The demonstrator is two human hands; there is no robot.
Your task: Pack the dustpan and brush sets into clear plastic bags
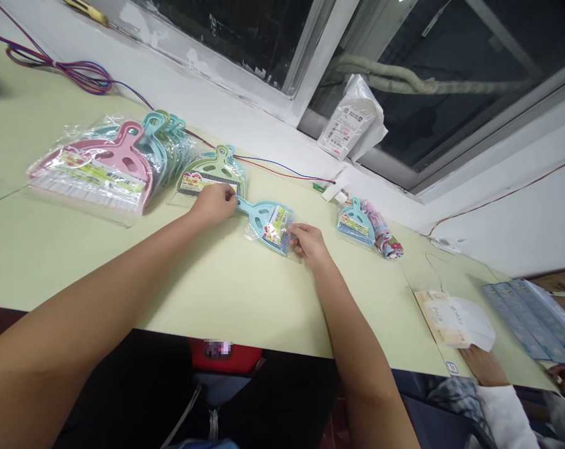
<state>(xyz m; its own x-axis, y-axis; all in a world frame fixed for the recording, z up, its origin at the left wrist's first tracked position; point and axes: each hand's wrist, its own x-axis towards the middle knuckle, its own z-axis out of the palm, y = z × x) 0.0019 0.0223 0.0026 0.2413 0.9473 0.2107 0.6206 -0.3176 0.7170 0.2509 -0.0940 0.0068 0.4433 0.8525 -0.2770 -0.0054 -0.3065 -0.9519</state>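
A small blue dustpan (264, 217) in a clear plastic bag, with a yellow-green label and bristles at its wide end, is held over the table between my hands. My left hand (213, 204) is closed on its handle end. At the wide end, the fingers of my right hand (308, 242) pinch the edge of the bag. Just behind my left hand lies a green bagged dustpan (217, 165) with dark bristles, on top of a blue one. To the left, a pink bagged dustpan (102, 163) leans in front of several blue and green ones.
A blue bagged dustpan (355, 223) and a rolled patterned cloth (383, 234) lie to the right. A white plastic packet (352, 118) leans against the window. Red and blue wires (83, 76) run along the wall. At far right, a co-worker's hand (486, 366) touches a tissue pack (444, 318).
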